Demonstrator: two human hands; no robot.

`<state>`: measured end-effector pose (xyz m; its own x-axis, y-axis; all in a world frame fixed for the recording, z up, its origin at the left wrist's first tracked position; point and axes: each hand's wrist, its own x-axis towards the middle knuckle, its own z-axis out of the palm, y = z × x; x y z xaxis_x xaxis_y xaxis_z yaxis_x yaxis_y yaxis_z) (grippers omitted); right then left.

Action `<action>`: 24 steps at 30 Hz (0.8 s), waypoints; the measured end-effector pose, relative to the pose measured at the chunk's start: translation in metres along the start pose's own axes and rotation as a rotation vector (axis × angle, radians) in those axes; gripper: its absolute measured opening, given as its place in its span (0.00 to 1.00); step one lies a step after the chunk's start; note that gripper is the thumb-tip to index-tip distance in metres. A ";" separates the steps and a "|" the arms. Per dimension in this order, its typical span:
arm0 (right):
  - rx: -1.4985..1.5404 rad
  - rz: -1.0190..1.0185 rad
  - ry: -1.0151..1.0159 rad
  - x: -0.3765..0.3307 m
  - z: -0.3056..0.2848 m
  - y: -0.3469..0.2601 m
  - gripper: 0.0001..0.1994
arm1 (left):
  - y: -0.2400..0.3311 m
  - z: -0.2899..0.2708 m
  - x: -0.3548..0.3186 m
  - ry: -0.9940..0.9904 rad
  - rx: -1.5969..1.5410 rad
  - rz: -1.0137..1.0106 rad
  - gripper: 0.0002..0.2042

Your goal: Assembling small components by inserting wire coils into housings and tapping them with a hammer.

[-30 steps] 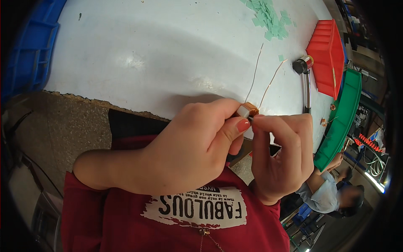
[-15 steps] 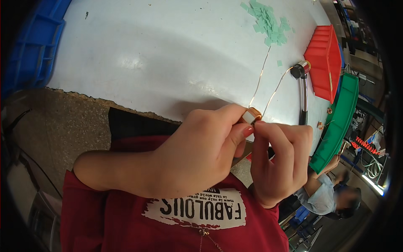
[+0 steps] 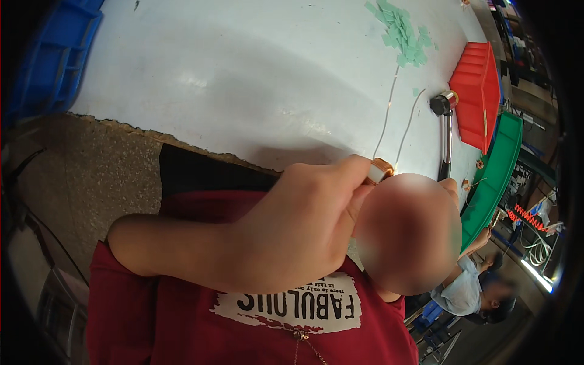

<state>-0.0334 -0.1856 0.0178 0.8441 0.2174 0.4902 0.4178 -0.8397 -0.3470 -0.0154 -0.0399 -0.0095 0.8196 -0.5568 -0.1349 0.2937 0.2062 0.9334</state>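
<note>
Now my left hand (image 3: 292, 234) has tightened its pinch on the copper coil (image 3: 381, 168), wires (image 3: 387, 115) trailing above; right hand (image 3: 407, 234) blurred, grip unclear

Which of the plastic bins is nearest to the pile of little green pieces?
The red bin, right beside the green pieces. The green bin lies beyond it; the blue bin sits across the table.

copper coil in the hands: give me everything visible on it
The small coil is a ring wound with copper-coloured wire, with a pale band on the side nearest the fingers. The left hand pinches it at the fingertips, just above the near edge of the white table. Two thin wire ends trail from it up across the table. The right hand is blurred, so its contact is unclear.
</note>
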 end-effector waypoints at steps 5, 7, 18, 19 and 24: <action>0.044 0.070 -0.079 -0.004 -0.001 0.007 0.12 | -0.011 0.006 0.002 0.036 0.054 0.018 0.03; 0.050 0.042 -0.083 -0.004 -0.001 0.007 0.14 | -0.012 0.005 -0.002 0.043 0.068 0.043 0.03; 0.359 0.373 0.105 -0.019 -0.016 0.015 0.26 | -0.002 -0.013 0.002 -0.139 -0.472 -0.282 0.05; 0.289 0.405 0.143 -0.025 -0.028 0.027 0.27 | 0.000 -0.014 0.000 -0.169 -0.541 -0.322 0.06; -0.560 0.289 -0.103 -0.059 -0.058 0.091 0.23 | 0.002 -0.013 -0.021 -0.235 -0.852 -0.440 0.05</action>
<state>-0.0641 -0.3039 0.0037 0.9361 -0.0334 0.3503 -0.0472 -0.9984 0.0308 -0.0259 -0.0171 -0.0088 0.4611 -0.8493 -0.2572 0.8805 0.4019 0.2513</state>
